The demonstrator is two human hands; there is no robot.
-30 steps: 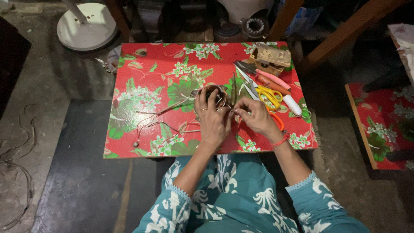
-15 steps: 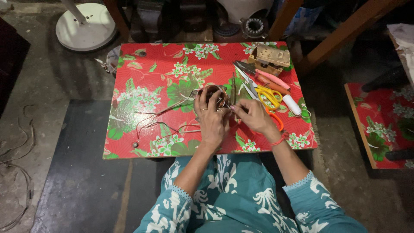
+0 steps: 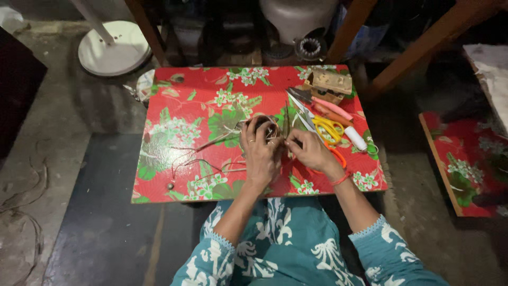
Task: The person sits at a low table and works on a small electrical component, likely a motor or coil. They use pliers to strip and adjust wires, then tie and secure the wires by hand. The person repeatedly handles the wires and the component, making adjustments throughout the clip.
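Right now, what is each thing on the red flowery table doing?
left hand: gripping a round wire-wrapped piece
right hand: pinching at that piece
wire-wrapped piece: held, loose strands trailing left
yellow-handled scissors: lying flat, untouched
small wooden box: resting at far edge

I see both forearms reaching forward from teal patterned sleeves pushed to about the elbow, converging ahead of my torso. My left hand [image 3: 260,153] is raised with its back toward the camera, fingers curled inward and closed, a ring on one finger. My right hand [image 3: 312,151] sits just beside it, knuckles up, fingertips pinched together and pointing toward the left hand; the two nearly touch. An orange band circles my right wrist [image 3: 340,179]. Both wrists are slightly bent.
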